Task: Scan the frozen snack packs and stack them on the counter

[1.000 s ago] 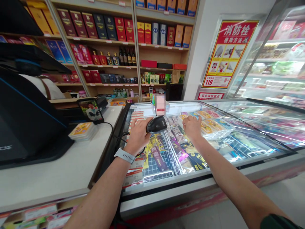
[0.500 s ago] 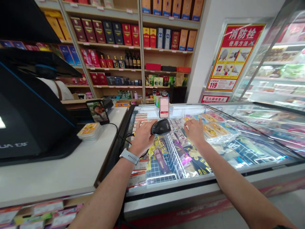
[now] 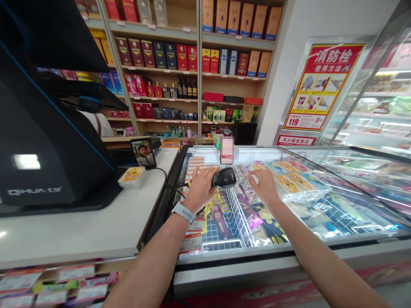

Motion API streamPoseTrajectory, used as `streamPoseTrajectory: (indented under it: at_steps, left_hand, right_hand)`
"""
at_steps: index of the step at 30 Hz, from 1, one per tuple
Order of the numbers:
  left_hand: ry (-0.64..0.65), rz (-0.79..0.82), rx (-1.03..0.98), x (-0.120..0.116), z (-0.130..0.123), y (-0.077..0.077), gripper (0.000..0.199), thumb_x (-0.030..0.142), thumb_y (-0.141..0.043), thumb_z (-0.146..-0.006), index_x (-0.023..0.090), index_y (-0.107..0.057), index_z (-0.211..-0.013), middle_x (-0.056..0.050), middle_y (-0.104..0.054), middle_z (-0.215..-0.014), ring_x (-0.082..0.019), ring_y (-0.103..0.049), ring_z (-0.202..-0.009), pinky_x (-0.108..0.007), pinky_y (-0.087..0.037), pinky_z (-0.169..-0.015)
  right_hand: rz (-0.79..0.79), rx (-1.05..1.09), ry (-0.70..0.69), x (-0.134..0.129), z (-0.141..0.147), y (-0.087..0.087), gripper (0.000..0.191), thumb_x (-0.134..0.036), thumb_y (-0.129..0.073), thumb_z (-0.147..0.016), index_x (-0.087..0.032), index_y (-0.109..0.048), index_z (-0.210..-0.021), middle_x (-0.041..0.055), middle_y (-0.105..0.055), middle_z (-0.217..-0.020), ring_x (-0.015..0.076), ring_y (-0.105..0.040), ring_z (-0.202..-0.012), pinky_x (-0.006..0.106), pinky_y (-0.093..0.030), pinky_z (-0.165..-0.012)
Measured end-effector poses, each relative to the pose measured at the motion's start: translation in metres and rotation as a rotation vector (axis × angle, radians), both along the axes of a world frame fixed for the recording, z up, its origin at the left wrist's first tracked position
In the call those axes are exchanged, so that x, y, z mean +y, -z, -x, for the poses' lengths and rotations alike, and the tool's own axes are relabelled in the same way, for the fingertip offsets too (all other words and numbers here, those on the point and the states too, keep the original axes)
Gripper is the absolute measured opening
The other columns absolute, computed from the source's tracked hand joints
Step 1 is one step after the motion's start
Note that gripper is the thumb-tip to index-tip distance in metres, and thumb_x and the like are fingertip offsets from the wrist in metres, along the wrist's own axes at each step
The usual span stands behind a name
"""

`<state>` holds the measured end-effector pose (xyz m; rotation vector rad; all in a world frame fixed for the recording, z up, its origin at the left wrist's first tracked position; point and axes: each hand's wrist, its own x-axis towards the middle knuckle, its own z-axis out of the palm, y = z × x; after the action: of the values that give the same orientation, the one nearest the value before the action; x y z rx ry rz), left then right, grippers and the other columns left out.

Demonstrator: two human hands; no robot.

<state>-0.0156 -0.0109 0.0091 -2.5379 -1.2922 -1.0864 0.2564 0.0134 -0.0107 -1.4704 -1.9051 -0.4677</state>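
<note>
My left hand (image 3: 201, 188), a pale watch band on its wrist, grips a black barcode scanner (image 3: 224, 177) above the glass top of a chest freezer (image 3: 224, 255). To its right, my right hand (image 3: 265, 187) hovers over the freezer with its fingers curled in, and I see nothing in them. Beside that hand, plastic-wrapped packs of orange and blue cards (image 3: 293, 179) lie on the glass. A phone (image 3: 226, 152) with a pinkish screen stands upright just beyond the scanner.
A white counter (image 3: 80, 239) on the left carries a black checkout terminal (image 3: 54, 162), a propped phone (image 3: 143, 153) and a stack of yellow card packs (image 3: 132, 177). A black cable runs near my left wrist. Shelves of boxed bottles (image 3: 160, 53) line the back wall.
The whole view has shifted, so things sit further right and lower. My right hand's fingers, more stretched before, are now curled. The scanner stays in my left hand.
</note>
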Motion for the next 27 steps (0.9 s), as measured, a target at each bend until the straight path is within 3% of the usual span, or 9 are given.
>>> streamPoseTrajectory:
  at_steps: [6,13,20,27]
  left_hand:
    - [-0.001,0.030,0.001,-0.002,-0.001,0.003,0.061,0.008,-0.052,-0.078,0.022,-0.047,-0.137,-0.007,-0.058,-0.140,-0.023,-0.048,-0.133,-0.051,-0.016,-0.122]
    - [0.020,0.026,0.005,-0.004,-0.001,0.005,0.059,0.009,-0.054,-0.080,0.022,-0.047,-0.137,-0.008,-0.059,-0.138,-0.023,-0.050,-0.130,-0.053,-0.013,-0.123]
    - [0.022,0.004,0.039,-0.007,0.000,0.003,0.057,0.013,-0.053,-0.083,0.021,-0.044,-0.139,-0.009,-0.055,-0.141,-0.024,-0.048,-0.133,-0.056,-0.016,-0.122]
    - [-0.016,-0.050,0.169,-0.002,0.000,0.010,0.048,0.020,-0.052,-0.087,0.014,-0.052,-0.134,-0.018,-0.056,-0.138,-0.033,-0.044,-0.136,-0.060,-0.021,-0.120]
  right_hand:
    - [-0.004,0.055,-0.075,-0.009,0.012,-0.017,0.032,-0.034,-0.042,-0.097,-0.018,-0.070,-0.096,0.0101,-0.074,-0.101,0.0245,-0.065,-0.099,0.040,-0.044,-0.094]
    - [-0.005,0.120,-0.158,-0.015,0.040,-0.055,0.040,-0.044,-0.040,-0.096,-0.020,-0.072,-0.098,0.0101,-0.074,-0.105,0.0257,-0.067,-0.099,0.039,-0.047,-0.091]
    - [0.039,0.066,-0.296,-0.016,0.096,-0.092,0.036,-0.043,-0.044,-0.094,-0.021,-0.072,-0.101,0.0095,-0.074,-0.107,0.0272,-0.067,-0.100,0.040,-0.047,-0.090]
    - [0.084,-0.044,-0.492,-0.019,0.173,-0.102,0.033,-0.039,-0.047,-0.094,-0.021,-0.071,-0.107,0.0091,-0.073,-0.112,0.0275,-0.064,-0.108,0.042,-0.044,-0.097]
